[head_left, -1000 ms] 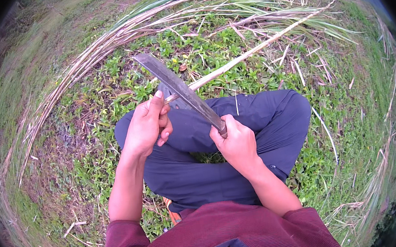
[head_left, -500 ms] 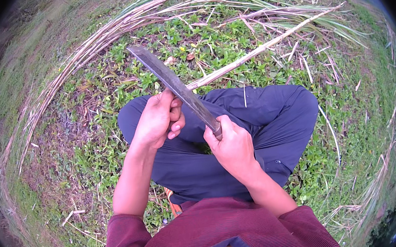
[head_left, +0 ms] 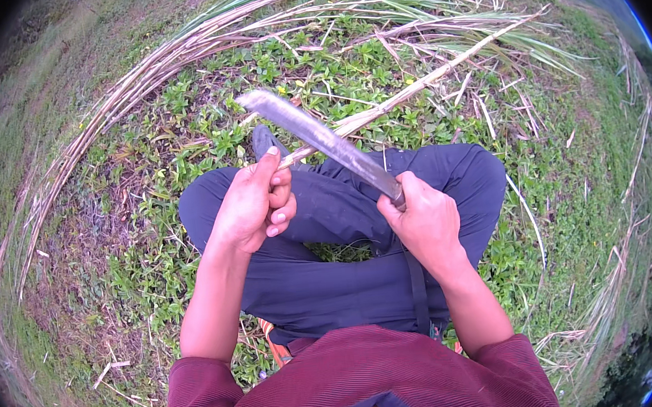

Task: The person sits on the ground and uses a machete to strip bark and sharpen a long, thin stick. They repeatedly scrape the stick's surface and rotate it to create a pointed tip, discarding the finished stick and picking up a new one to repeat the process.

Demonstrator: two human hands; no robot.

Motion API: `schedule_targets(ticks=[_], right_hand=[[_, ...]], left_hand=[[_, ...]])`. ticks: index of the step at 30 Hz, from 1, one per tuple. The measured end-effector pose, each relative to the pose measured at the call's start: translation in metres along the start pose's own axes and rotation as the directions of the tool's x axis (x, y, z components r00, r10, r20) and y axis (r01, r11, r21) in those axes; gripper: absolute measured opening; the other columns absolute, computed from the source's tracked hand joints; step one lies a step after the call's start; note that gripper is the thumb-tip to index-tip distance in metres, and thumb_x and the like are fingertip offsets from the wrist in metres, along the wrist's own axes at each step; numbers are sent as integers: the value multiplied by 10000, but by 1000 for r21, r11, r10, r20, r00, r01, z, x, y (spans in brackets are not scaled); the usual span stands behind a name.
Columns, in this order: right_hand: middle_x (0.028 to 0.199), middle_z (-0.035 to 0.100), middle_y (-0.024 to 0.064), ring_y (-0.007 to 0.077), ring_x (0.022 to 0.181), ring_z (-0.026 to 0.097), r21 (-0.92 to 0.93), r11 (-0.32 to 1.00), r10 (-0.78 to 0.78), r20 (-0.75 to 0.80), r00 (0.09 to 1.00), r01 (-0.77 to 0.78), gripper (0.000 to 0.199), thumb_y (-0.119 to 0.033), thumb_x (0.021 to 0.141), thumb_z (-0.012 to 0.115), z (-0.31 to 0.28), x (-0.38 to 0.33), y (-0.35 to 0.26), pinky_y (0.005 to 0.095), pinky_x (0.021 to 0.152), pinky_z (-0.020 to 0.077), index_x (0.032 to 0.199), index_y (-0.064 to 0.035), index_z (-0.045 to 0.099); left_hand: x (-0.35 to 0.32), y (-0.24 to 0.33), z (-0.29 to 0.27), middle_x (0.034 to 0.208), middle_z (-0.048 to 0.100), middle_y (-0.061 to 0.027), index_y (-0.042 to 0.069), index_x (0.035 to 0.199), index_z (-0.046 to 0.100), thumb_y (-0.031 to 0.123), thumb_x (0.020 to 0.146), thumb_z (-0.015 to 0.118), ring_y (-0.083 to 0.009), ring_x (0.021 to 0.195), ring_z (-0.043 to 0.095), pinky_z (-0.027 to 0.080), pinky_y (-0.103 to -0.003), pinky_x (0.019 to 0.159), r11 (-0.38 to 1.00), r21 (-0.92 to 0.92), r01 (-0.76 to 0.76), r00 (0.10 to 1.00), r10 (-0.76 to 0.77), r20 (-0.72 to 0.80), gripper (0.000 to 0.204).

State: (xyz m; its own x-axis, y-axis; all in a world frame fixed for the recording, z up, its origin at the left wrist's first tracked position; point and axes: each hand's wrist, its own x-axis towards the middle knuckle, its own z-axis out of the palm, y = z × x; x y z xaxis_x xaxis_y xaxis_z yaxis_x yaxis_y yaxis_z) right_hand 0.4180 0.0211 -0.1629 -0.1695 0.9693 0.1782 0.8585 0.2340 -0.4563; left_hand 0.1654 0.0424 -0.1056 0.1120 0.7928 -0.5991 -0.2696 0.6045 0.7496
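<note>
- The right hand (head_left: 426,221) is clenching its grip on the machete (head_left: 320,137) handle, blade slanting up-left above the dark-trousered knees (head_left: 333,281).
- The left hand (head_left: 252,207) is grasping the cane stalk (head_left: 424,84), just beside the machete blade.

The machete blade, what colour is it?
Dull grey metal blade, darker toward the right hand; head view.

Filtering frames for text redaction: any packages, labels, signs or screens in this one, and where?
None in view. The scene holds only a long dark blade gripped by the right hand, a pale stalk held by the left hand, crossed legs in dark blue trousers, grass and dry stalks.
</note>
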Motion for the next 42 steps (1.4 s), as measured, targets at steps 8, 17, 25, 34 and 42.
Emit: schedule_targets(ticks=[8, 17, 25, 34, 42], right_hand=[[770, 699, 174, 382, 675, 696, -87, 986, 137, -50, 989, -141, 280, -286, 891, 702, -15, 25, 53, 496, 624, 561, 901, -29, 590], [752, 689, 135, 355, 639, 695, 170, 986, -22, 152, 988, -4, 328, -286, 836, 761, -16, -17, -18, 466, 580, 564, 953, -36, 584], [720, 681, 192, 395, 650, 687, 153, 957, 251, -1, 968, -248, 248, -232, 887, 709, 3, 12, 25, 498, 597, 548, 853, -17, 590], [697, 680, 173, 371, 645, 697, 258, 952, 170, 12, 985, -167, 240, -223, 882, 711, 8, 4, 11, 477, 598, 554, 880, -4, 611], [733, 689, 146, 376, 654, 693, 127, 991, 57, -42, 998, -51, 258, -256, 863, 736, 1, -2, 10, 484, 584, 548, 907, -39, 602]], left_hand=[[4, 0, 4, 531, 267, 57, 140, 753, 379, 375, 1095, 409, -78, 435, 393, 284, -221, 323, 999, -31, -43, 999, 43, 28, 416], [-1, -27, 14, 581, 454, 4, 48, 838, 481, 363, 1110, 388, -69, 439, 456, 338, -246, 391, 820, 451, -353, 906, 420, -55, 427], [-8, -28, 20, 514, 435, 13, 30, 791, 503, 385, 1104, 403, -53, 414, 438, 332, -247, 406, 871, 404, -279, 928, 353, -121, 484], [-10, -30, 25, 506, 405, 26, 34, 771, 506, 382, 1104, 408, -51, 423, 437, 320, -242, 398, 836, 435, -334, 900, 420, -117, 491], [-8, -26, 19, 482, 453, 10, 15, 774, 536, 397, 1104, 402, -49, 408, 426, 320, -248, 407, 863, 374, -339, 899, 414, -142, 522]])
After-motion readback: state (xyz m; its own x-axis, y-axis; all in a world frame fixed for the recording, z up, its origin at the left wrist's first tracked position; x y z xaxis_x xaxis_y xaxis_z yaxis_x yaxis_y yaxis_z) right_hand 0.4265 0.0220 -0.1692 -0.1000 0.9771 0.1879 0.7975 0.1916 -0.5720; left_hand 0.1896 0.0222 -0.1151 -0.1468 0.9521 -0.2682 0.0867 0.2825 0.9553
